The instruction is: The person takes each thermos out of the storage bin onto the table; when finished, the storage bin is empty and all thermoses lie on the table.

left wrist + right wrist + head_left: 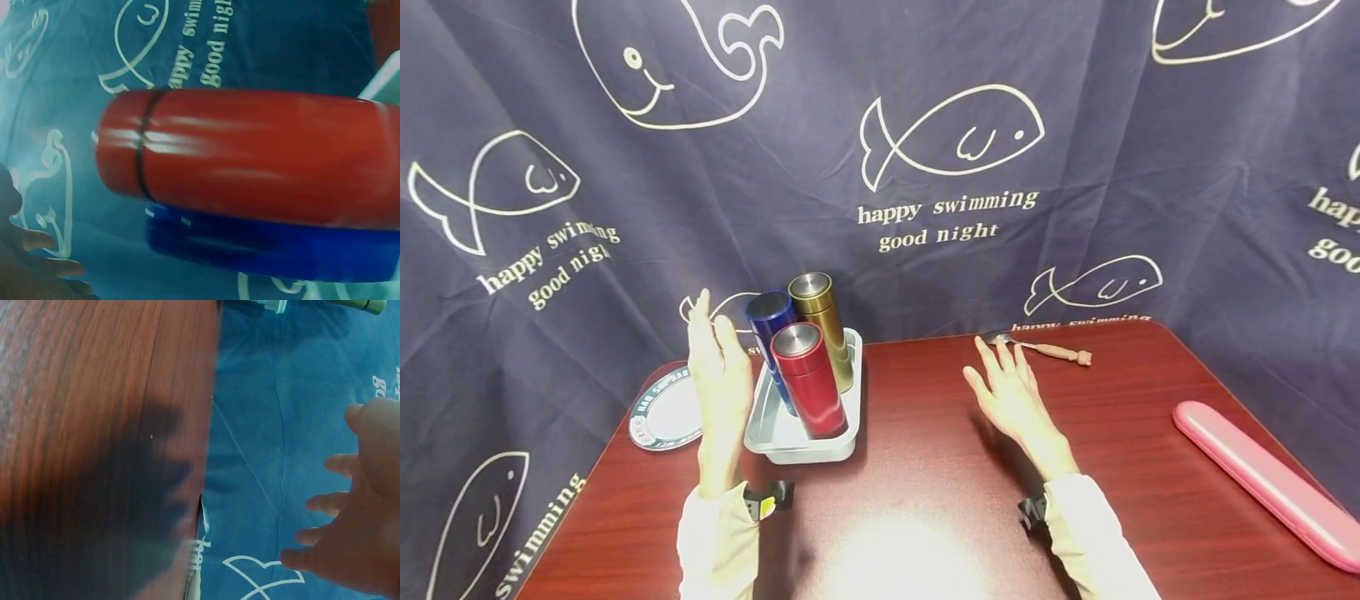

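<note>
My left hand (718,371) is raised beside the left edge of a pale plastic tray (811,454), fingers extended and nothing held. Three thermos bottles stand in that tray: a red one (815,385) in front, a blue one (771,310) behind on the left, and a gold one (831,329) at the back. In the left wrist view the red bottle (262,156) lies across the picture, apart from the fingers (37,240). Over the table's right half hovers my right hand (1011,396), empty with spread fingers, its fingertips overlapping a wooden-handled metal utensil (1052,351).
A round plate (643,417) with a green patterned rim sits at the left edge, partly behind my left hand. Along the right edge lies a long pink case (1262,479). The dark red table (917,417) ends against a blue printed curtain (820,175).
</note>
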`<state>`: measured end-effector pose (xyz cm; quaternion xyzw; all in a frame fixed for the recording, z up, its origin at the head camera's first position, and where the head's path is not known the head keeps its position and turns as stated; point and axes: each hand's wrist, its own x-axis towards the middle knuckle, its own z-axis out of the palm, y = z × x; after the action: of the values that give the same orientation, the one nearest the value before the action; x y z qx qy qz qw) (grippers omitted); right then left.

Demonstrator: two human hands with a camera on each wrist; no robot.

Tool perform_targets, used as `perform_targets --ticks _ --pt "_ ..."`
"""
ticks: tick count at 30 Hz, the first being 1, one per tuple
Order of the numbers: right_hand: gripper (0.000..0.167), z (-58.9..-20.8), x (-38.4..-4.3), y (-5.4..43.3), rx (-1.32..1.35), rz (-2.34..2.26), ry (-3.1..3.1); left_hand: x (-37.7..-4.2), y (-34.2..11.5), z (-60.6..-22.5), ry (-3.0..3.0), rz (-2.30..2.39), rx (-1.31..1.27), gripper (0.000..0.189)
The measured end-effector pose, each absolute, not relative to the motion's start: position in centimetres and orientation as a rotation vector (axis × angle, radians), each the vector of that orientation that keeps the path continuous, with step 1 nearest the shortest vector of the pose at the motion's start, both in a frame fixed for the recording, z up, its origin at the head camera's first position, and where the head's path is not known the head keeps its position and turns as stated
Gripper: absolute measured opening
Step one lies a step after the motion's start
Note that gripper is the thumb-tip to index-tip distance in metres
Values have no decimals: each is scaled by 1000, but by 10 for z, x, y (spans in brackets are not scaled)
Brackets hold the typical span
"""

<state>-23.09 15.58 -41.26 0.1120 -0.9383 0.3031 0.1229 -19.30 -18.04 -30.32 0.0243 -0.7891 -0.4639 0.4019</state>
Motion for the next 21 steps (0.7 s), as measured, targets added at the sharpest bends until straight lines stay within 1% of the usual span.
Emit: perform_targets --ticks 3,6,13,21 --pt "57 -413 -231 156 336 894 -2727 -191 -192 -315 -2171 -1273 195 53" --pt "57 -414 -230 157 331 898 -2733 -191 -203 -328 -2345 -1307 261 57" --pt "58 -417 -229 158 329 923 -2754 -191 -227 -356 -2454 -1448 245 58" --pt "58 -414 -231 156 354 930 -2752 -184 -239 -376 -2475 -1774 315 65"
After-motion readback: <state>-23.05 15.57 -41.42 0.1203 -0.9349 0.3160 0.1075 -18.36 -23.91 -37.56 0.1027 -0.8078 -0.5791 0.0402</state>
